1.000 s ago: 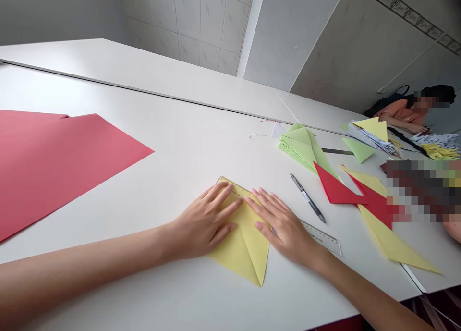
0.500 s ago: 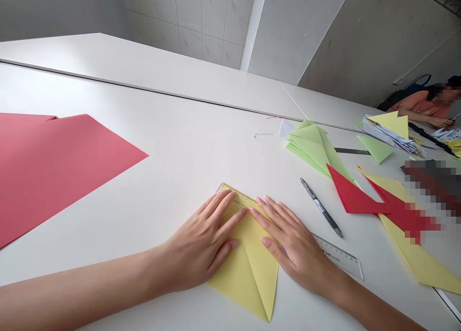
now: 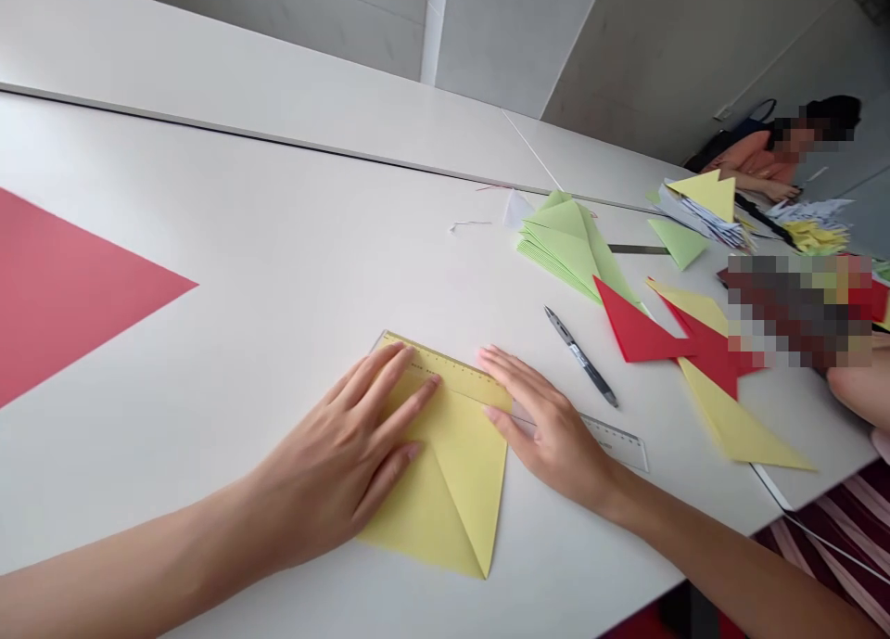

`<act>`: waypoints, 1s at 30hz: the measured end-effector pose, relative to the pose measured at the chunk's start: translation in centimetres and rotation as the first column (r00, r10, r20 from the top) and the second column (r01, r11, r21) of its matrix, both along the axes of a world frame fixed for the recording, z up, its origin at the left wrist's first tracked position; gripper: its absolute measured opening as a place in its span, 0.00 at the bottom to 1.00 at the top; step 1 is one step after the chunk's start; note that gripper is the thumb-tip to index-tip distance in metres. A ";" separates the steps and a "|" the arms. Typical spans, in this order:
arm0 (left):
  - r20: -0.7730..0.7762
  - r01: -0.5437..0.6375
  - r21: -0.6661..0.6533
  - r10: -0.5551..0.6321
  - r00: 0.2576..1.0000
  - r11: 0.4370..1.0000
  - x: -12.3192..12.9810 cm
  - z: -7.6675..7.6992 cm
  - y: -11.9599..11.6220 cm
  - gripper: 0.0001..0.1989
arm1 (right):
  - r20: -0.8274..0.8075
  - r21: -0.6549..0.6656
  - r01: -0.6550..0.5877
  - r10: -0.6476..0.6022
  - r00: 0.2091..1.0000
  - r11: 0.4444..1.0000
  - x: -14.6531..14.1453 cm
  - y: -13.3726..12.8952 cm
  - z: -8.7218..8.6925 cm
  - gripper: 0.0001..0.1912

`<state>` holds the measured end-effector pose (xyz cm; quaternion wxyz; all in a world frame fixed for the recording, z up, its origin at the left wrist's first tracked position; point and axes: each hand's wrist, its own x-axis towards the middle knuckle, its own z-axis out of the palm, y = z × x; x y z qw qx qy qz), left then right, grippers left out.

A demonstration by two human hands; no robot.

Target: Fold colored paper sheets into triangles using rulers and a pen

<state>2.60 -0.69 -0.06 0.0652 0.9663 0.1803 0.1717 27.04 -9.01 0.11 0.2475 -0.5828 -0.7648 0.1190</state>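
The person's left hand [image 3: 340, 444] lies flat and open, fingers slightly spread, on a folded sheet of yellow paper [image 3: 445, 481], with the fingertips just short of a clear plastic ruler [image 3: 616, 444]. The right hand [image 3: 549, 426] is also open and flat, pressing on the ruler and the white table [image 3: 278, 185] just beside the sheet's right edge; neither hand grips anything. The ruler lies across the upper edge of the yellow sheet, which sits on the table between the hands and comes to a point toward the person. Just beyond the right hand is a dark pen [image 3: 580, 356]. Farther along are a stack of folded green paper [image 3: 566, 245], a folded red paper [image 3: 636, 328] and a long folded yellow paper [image 3: 737, 430]. A large pink sheet [image 3: 62, 296] lies at the left, well apart from the hands. At the far end, a co-worker in a peach top [image 3: 747, 161] sits by a pile of papers [image 3: 699, 214]. Another person's hand [image 3: 862, 384] shows at the right edge, beside a blurred patch [image 3: 799, 310].
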 end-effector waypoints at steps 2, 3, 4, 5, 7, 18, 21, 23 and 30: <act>-0.001 0.002 0.000 -0.002 1.000 1.000 -0.1 -0.1 0.2 0.26 | -0.077 0.049 0.097 -0.093 0.993 0.994 0.3 0.0 0.1 0.18; -0.006 0.005 0.002 -0.005 1.000 1.000 -0.1 -0.1 0.3 0.26 | -0.098 0.054 0.136 -0.130 0.987 0.989 0.3 0.0 0.2 0.15; -0.012 0.009 0.004 -0.009 1.000 1.000 -0.1 -0.1 0.4 0.26 | -0.110 0.045 0.166 -0.160 0.981 0.985 0.4 0.0 0.3 0.12; -0.016 0.014 0.007 -0.014 1.000 1.000 -0.1 -0.1 0.4 0.27 | -0.118 0.033 0.192 -0.186 0.975 0.981 0.4 -0.1 0.5 0.11; -0.022 0.016 0.007 -0.016 1.000 1.000 -0.1 -0.1 0.6 0.27 | -0.125 0.014 0.229 -0.226 0.966 0.973 0.4 -0.1 0.8 0.10; -0.034 0.015 0.049 -0.013 0.999 0.999 0.1 -0.6 0.8 0.27 | -0.118 -0.025 0.290 -0.291 0.949 0.957 0.4 0.0 0.9 0.11; -0.032 0.013 0.047 -0.011 0.999 0.999 0.1 -0.6 0.8 0.27 | -0.120 -0.021 0.304 -0.305 0.945 0.952 0.5 0.0 0.9 0.11; -0.029 0.012 0.043 -0.011 1.000 0.999 0.1 -0.6 0.8 0.27 | -0.116 -0.010 0.306 -0.305 0.945 0.952 0.5 0.0 0.9 0.11; -0.051 0.019 0.060 -0.016 0.999 0.998 0.2 -0.2 0.8 0.26 | -0.084 0.009 0.303 -0.301 0.950 0.953 0.6 0.0 0.8 0.11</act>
